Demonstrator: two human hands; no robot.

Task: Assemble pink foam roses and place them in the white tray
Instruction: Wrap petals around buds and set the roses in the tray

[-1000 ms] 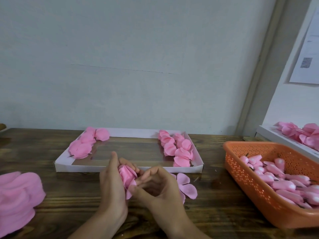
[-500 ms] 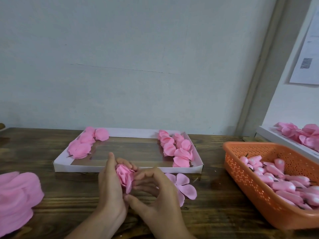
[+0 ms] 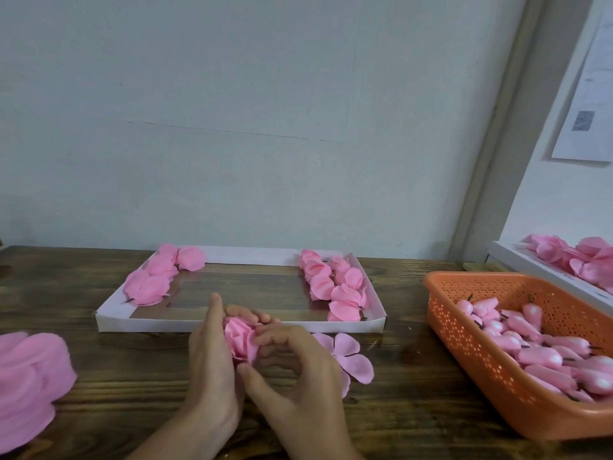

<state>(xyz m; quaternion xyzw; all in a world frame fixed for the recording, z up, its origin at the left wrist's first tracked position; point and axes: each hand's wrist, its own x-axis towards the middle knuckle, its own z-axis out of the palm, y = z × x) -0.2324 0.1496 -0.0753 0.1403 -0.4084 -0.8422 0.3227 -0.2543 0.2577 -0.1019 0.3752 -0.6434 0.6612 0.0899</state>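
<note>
The left hand [image 3: 212, 353] cupped the partly wrapped rose [image 3: 240, 340], fingers curled behind it and thumb raised. The right hand [image 3: 298, 370] pinched its outer petals from the other side, fingers bent close. The rose was held over the table [image 3: 116, 376], just in front of the near wall of the white tray [image 3: 232, 325]. Risk: the soft foam petals would probably spring open if either pinch relaxed. A low carry could also catch the tray wall or drag the loose petal piece [image 3: 351, 360] beside the right hand.

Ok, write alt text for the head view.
A left hand and right hand hold a pink foam rose over a wooden table, before a white tray with finished roses along both ends. An orange basket of pink buds stands to the right.
</note>
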